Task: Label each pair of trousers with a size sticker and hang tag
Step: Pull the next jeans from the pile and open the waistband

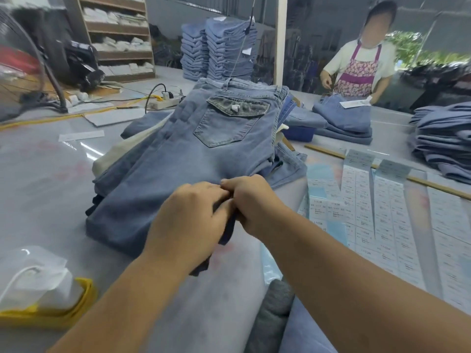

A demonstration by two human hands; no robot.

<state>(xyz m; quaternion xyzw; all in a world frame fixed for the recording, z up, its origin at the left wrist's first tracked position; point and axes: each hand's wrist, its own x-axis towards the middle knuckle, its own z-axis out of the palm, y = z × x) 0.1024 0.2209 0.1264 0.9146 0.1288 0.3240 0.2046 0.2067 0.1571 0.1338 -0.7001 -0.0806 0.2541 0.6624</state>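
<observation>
1. One pair of blue trousers [204, 149] lies on top of a pile on the grey surface [43, 189], with the long way pointing away from the person.
2. Both hands meet at its near end. The left hand [190, 217] and right hand [251, 200] pinch the soft, thick cloth there.
3. Flat paper sticker sheets [369, 207] lie just right, closest to the right hand.

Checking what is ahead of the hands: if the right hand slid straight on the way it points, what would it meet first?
Probably the left hand: the right hand points left and away, its fingertips already against it on the top jeans.
</observation>
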